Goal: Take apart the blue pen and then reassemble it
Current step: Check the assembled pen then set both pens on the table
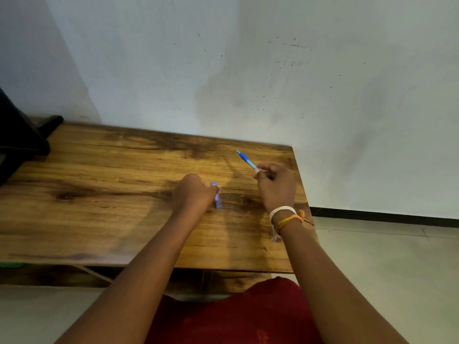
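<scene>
Far left of desk (99, 194): dark object (22, 135) against the wall, clear of the work.

Left hand (195, 192), low over mid-desk, fingers curled shut around a pale purple piece (217, 198). Probably the cap or rear part of the pen, kept in the fist so it cannot roll off; blurred, so I cannot tell which.

Right hand (275, 184), thread bands at wrist, pinched shut on the rear of the blue pen (246, 159). Front section and tip point up and away toward the wall, clear of the desk.

Hands well apart, so the pen reads as already separated. Judgement: disassembly under way, reassembly not begun.
</scene>
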Demonstrator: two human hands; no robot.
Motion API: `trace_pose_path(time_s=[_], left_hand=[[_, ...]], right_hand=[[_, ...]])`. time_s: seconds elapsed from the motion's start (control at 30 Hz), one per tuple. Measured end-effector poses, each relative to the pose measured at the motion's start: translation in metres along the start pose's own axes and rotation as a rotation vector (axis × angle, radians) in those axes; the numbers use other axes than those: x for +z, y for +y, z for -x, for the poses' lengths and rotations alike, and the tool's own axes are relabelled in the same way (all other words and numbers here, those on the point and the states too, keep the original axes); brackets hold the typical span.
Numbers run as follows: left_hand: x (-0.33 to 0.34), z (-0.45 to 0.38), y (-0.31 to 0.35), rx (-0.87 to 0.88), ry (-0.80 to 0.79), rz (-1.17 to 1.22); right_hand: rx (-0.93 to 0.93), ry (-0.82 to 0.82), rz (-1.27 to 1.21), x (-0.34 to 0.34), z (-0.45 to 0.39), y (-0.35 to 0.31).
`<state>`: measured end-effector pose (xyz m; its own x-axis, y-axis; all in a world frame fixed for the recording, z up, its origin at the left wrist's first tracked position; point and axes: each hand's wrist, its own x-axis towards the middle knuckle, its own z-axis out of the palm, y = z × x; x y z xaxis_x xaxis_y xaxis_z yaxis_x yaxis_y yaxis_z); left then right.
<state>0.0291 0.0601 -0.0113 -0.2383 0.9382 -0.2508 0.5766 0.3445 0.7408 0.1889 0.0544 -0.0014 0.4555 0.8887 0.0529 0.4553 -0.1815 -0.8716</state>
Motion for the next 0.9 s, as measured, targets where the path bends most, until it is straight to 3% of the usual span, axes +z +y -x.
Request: trace_pose_path(time_s=[0.2, 0.4, 0.63, 0.77, 0.9], left_hand=[[0.017, 0.006, -0.001, 0.104, 0.11, -0.261], [0.011, -0.001, 0.001, -0.016, 0.089, -0.186], [0.0, -0.003, 0.012, -0.319, -0.233, 0.551], [-0.001, 0.006, 0.016, -0.324, -0.364, 0.796], [0.003, 0.01, 0.019, -0.327, -0.407, 0.959]], right_hand=[[-0.132, 0.046, 0.23, 0.025, 0.015, 0.005], [-0.091, 0.001, 0.376, 0.031, 0.014, 0.018], [-0.046, -0.094, 0.279, 0.025, 0.007, 0.013], [-0.006, -0.107, 0.188, -0.008, -0.013, 0.005], [0.139, -0.193, 0.355, -0.042, -0.024, 0.018]])
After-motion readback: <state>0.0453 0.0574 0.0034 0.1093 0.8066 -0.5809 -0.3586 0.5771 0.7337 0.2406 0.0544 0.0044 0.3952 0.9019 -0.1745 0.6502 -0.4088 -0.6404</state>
